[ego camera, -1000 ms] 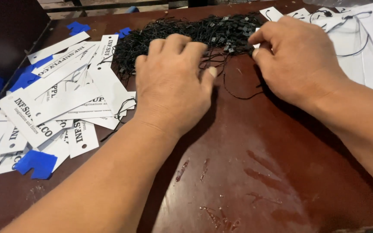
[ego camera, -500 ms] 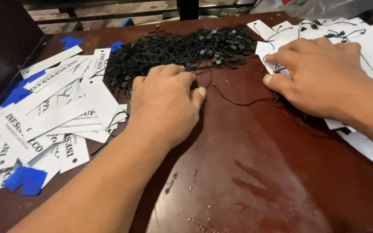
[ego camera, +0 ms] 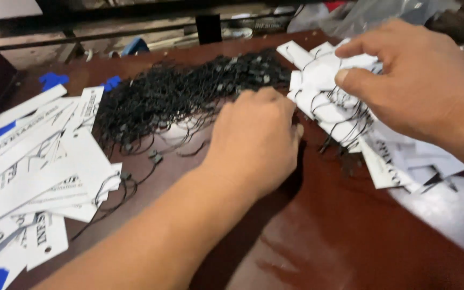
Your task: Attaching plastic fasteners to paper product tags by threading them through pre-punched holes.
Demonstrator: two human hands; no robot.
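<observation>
Black loop strings (ego camera: 189, 96) lie heaped across the upper middle of the head view, a tangle whose long axis runs left to right over the reddish-brown table (ego camera: 350, 236). Just below and right of that heap sits the left hand (ego camera: 253, 142), knuckles up at frame centre, fingers curled down onto the wood; the strings begin directly beyond its fingertips, so it is the nearer hand to them, though whether a string is caught under the fingers I cannot tell. Up in the upper right, the right hand (ego camera: 409, 80) hovers over the strung white tags (ego camera: 334, 107), thumb and forefinger pinched together at the top tag's edge, seemingly gripping it, the other fingers loosely bent. Those tags fan toward the lower right, black loops trailing off them. Unstrung white printed tags (ego camera: 44, 172) spread over the left side, with blue paper scraps (ego camera: 52, 80) at upper left and lower left. Against the frame half a second earlier, the right hand has lifted from lying flat on the table to a raised pinch over the strung tags, while the left hand has stayed near centre and the camera has drawn closer.
</observation>
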